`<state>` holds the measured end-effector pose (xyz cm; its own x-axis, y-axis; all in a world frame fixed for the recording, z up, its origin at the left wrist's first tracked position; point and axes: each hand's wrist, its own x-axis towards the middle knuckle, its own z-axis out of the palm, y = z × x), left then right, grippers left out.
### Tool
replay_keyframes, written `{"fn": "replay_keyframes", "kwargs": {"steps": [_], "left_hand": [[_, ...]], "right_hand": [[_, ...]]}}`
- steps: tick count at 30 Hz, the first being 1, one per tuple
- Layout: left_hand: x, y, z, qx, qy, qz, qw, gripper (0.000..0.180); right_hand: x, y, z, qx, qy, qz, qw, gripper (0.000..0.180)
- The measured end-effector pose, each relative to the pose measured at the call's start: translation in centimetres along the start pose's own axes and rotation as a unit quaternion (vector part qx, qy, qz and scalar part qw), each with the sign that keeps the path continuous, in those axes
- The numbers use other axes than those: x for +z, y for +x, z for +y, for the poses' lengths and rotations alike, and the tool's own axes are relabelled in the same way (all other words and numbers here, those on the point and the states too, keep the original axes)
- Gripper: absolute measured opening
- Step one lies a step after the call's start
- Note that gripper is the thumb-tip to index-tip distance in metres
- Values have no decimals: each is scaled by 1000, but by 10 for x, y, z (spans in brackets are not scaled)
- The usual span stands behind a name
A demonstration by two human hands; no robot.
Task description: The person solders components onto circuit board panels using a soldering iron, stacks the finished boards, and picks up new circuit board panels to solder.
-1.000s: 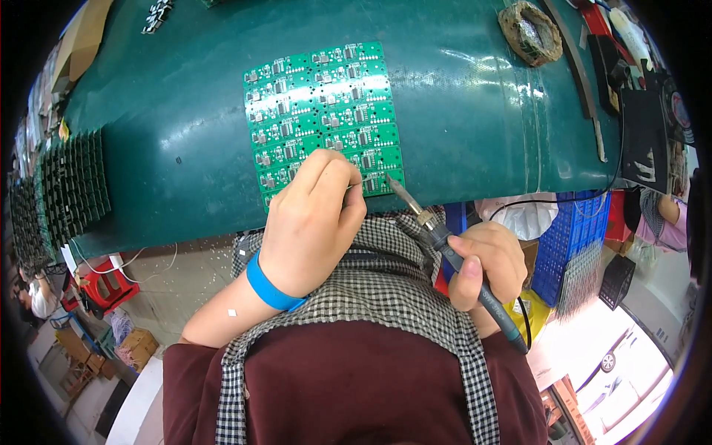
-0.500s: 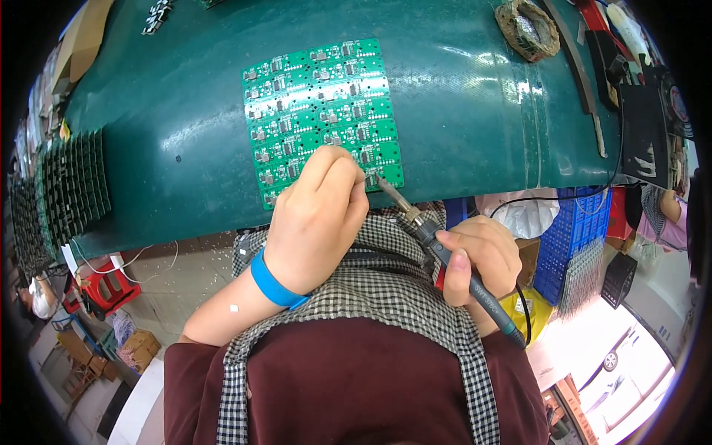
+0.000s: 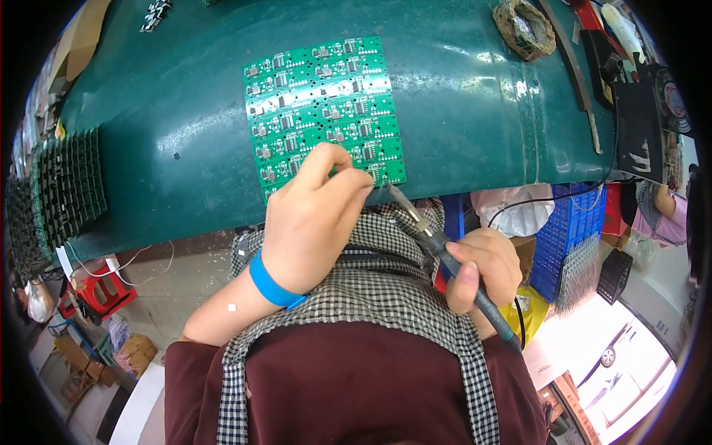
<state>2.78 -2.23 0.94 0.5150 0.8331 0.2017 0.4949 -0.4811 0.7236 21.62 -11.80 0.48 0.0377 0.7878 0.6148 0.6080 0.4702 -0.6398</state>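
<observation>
Head view: the left hand (image 3: 311,211) is pinched together, whether on anything I cannot tell, over the lower edge of a green rectangular circuit-board panel (image 3: 324,115) on the dark green bench (image 3: 475,122); the right hand (image 3: 493,263) grips a grey pen-shaped soldering iron (image 3: 439,245), its metal tip (image 3: 400,198) near the panel's lower right

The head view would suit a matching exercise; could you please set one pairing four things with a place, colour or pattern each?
1. Soldering iron
2. Wristband
3. Apron
4. Circuit boards

A. Blue
B. On the table, partly hidden by the left hand
C. Held in the right hand
D. Dark-and-pale checks

Pairs: 1-C, 2-A, 3-D, 4-B
</observation>
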Motion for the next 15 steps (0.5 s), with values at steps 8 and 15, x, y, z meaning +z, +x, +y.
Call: {"fn": "replay_keyframes", "kwargs": {"steps": [8, 15], "left_hand": [[-87, -30, -40, -331, -244, 63, 909, 6], [-221, -30, -120, -48, 318, 547, 773, 17]], "right_hand": [[-2, 1, 2, 22, -17, 41, 999, 18], [-7, 3, -9, 51, -32, 29, 998, 22]]}}
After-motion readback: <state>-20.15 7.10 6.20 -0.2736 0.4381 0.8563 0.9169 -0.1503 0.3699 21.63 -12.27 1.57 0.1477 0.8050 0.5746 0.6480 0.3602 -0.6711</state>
